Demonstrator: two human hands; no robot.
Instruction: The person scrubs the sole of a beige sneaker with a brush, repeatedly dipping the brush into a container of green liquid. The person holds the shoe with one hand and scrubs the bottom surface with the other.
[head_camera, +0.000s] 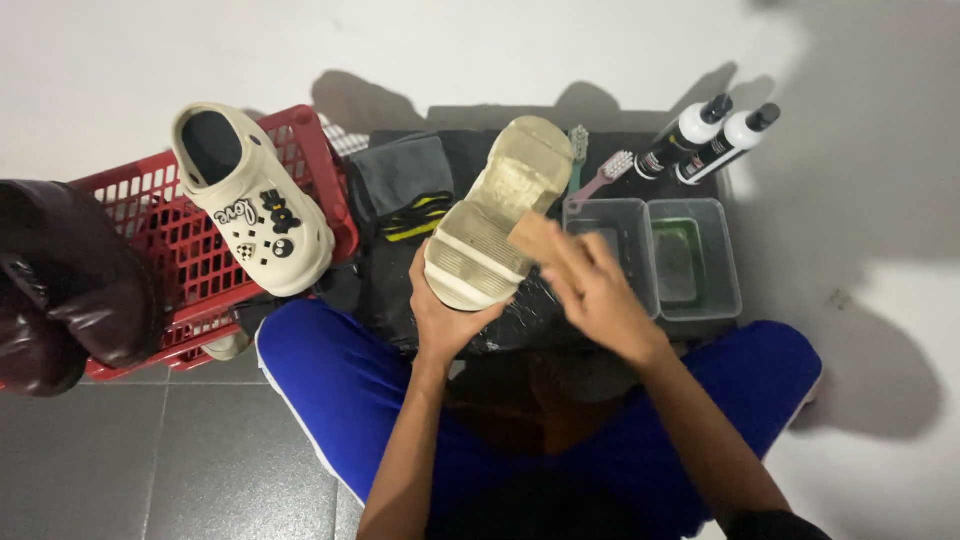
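Head view: left hand (445, 315) fingers clasp the upturned clog (497, 210); right hand (597, 290) fingers pinch a wooden brush (533, 237) against its sole.

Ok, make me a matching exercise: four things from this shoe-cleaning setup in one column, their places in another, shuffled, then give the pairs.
Things:
1. Upturned clog
2. Wooden brush
3. Clog with charms
4. Two spray bottles

Places:
A. On the red basket
B. In the left hand
C. Behind the clear tubs
D. In the right hand

Pairs: 1-B, 2-D, 3-A, 4-C
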